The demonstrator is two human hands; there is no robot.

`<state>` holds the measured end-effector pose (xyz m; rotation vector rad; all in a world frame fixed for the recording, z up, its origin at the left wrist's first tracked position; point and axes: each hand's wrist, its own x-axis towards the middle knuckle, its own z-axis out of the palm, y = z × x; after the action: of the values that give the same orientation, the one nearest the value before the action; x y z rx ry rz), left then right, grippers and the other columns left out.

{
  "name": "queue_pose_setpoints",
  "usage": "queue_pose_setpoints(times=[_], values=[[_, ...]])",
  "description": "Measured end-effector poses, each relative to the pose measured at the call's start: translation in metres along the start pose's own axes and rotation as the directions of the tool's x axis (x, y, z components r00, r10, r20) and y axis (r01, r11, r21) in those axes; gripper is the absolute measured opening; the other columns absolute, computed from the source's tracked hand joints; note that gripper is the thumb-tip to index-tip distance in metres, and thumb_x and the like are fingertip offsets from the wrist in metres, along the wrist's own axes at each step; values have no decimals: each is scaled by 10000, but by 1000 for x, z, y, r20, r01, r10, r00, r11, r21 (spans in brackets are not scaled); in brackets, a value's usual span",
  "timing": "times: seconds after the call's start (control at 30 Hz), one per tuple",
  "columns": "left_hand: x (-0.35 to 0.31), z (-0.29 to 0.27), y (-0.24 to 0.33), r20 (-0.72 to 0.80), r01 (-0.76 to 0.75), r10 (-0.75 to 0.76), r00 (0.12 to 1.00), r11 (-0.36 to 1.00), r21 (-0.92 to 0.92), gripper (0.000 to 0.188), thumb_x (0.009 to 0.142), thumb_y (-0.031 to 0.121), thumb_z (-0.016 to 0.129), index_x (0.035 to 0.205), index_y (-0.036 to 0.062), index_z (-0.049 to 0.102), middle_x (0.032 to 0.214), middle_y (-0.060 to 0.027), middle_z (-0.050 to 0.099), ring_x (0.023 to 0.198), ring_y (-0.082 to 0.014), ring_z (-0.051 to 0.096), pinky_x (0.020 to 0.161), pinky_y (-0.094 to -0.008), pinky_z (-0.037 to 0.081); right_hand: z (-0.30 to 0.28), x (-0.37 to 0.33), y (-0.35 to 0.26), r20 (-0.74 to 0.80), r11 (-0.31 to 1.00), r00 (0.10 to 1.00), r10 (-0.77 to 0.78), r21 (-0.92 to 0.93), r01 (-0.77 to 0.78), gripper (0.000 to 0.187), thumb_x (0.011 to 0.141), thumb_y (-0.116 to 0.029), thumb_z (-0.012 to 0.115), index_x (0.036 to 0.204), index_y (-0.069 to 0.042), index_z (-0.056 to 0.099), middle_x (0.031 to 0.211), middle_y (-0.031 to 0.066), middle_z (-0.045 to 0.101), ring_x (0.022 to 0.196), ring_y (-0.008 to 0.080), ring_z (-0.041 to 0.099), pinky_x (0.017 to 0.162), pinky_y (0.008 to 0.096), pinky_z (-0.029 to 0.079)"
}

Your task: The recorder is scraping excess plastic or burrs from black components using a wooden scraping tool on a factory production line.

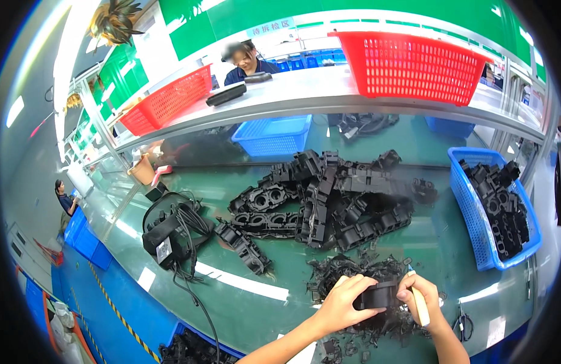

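Observation:
My left hand (348,304) is closed around a black moulded plastic part (379,295), thumb below and fingers above. In my right hand (427,296) is a knife with a cream-coloured handle (420,306); its narrow tip (409,267) points up and away, close to the part's right side. Beneath both hands spreads a heap of thin black plastic scraps (329,271). Beyond the heap, several similar black moulded parts (317,206) lie piled on the green table (232,303). The part's underside is hidden by my fingers.
A blue basket (474,227) of black parts stands at right. Coiled black cable with a boxy device (165,242) lies at left. Small snips (463,324) rest near my right forearm. Red baskets (414,70) stand on the shelf above; another person (247,64) sits behind it.

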<state>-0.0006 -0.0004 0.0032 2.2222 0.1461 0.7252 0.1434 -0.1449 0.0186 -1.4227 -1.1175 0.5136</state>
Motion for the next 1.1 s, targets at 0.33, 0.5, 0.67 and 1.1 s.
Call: queue_pose_setpoints(times=[0.33,0.5,0.67,1.1], values=[[-6,5,-1,32,134,-130,991,963,-234,501,684,255,775,1046,2,539,996,-113,589,919,-282,567,837,-362,450,9,-2,5,-74,787,979,190,608,-106,242,899,-233,566,773,-35,504,731,43,524,629,103,451,600,227,383],[-2,1,1,66,218,-208,976,905,-365,510,671,251,785,1046,10,539,981,-109,584,903,-264,571,835,-346,444,3,-1,-10,-83,948,992,91,312,-61,155,869,-132,593,813,0,534,740,52,538,667,106,492,635,233,419],[-3,0,-1,9,163,-167,986,947,-275,503,672,260,781,1045,18,544,997,-108,586,921,-271,568,834,-350,442,-1,1,-13,-10,998,1000,17,59,-16,143,776,-42,674,896,20,623,764,51,580,706,109,537,645,232,425],[-4,13,5,272,400,-315,909,482,-779,514,740,155,761,1128,1,461,1064,-26,475,1040,-108,436,947,-257,333,15,-3,-12,-137,975,990,31,223,0,160,892,-141,568,826,-7,512,767,39,514,655,93,462,611,219,393]])
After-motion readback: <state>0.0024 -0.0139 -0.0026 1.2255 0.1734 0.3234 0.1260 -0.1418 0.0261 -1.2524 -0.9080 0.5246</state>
